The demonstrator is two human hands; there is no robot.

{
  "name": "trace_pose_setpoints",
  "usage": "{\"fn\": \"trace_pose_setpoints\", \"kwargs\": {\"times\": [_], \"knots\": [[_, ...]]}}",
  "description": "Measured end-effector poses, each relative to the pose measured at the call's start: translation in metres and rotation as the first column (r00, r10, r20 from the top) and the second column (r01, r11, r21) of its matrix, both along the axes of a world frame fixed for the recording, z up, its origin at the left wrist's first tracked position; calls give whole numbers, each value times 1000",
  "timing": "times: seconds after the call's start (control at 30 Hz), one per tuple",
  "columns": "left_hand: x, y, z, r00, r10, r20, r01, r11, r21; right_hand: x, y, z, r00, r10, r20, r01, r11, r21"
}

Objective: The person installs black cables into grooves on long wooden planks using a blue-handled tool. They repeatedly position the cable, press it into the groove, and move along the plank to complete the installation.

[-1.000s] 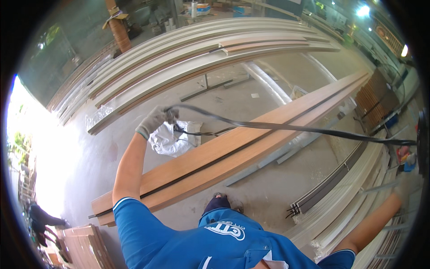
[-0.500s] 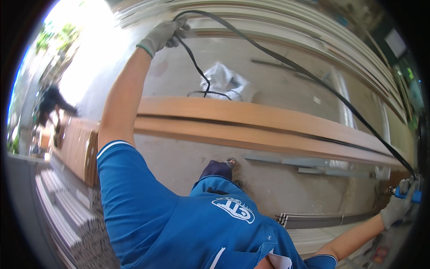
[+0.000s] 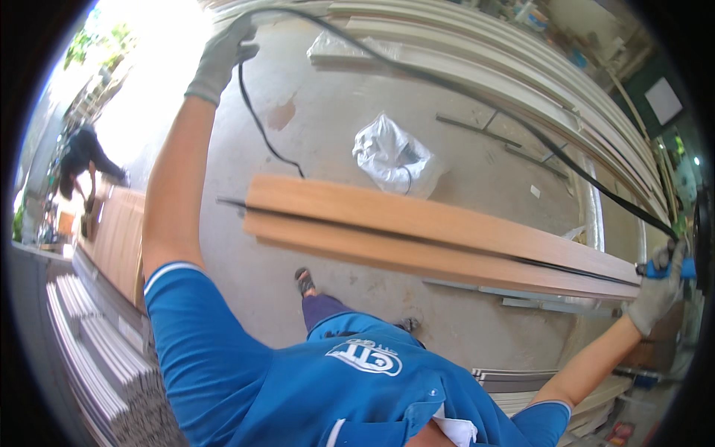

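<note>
My left hand [image 3: 222,63], in a grey glove, is raised far out to the upper left. Its fingers close around a long black cord [image 3: 477,93], which arcs from there across to my right side. A shorter length hangs below that hand toward the wood-coloured boards. My right hand [image 3: 657,292], also gloved, grips a blue tool [image 3: 681,268] at the far right; its exact kind is unclear, and the cord runs to it. Between my hands stretch long wood-coloured boards [image 3: 417,227] with a dark gap along them.
A crumpled silvery plastic bag [image 3: 391,153] lies on the floor beyond the boards. Long pale profiles [image 3: 477,56] are stacked at the back, with metal bars [image 3: 477,130] nearby. More profiles [image 3: 97,350] and brown panels [image 3: 119,223] stand at left, where another person [image 3: 86,160] bends over.
My left hand has moved farther left with the cord. The view has shifted, so the boards' left end now shows. My right hand still grips the blue tool and appears slightly higher.
</note>
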State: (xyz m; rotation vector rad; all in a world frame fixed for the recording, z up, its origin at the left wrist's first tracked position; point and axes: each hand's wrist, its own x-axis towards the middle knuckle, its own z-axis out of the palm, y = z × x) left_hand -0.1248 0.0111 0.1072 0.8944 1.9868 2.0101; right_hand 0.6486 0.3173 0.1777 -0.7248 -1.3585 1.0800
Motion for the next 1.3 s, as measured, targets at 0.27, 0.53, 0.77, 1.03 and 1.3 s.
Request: {"fn": "trace_pose_setpoints", "kwargs": {"times": [0.27, 0.53, 0.77, 1.03, 1.3], "knots": [[-108, 3, -30, 953, -289, 89, 300, 940, -161, -253, -64, -11, 991, -60, 117, 36, 980, 195], [-187, 68, -81, 962, -219, -164, 0, 599, -801, -442, -72, 0, 843, -128, 523, -185, 843, 506], [-282, 87, -177, 890, -412, -194, 123, 627, -769, -608, -100, -8, 929, 64, 364, -110, 988, 108], [-244, 52, -117, 441, -829, -344, 886, 464, 16, -791, -194, -4, 878, 244, 412, -314, 943, 110], [-262, 7, -147, 292, -906, 307, 902, 367, 226, -894, -241, -102, 796, 119, 594, -301, 928, 217]]}}
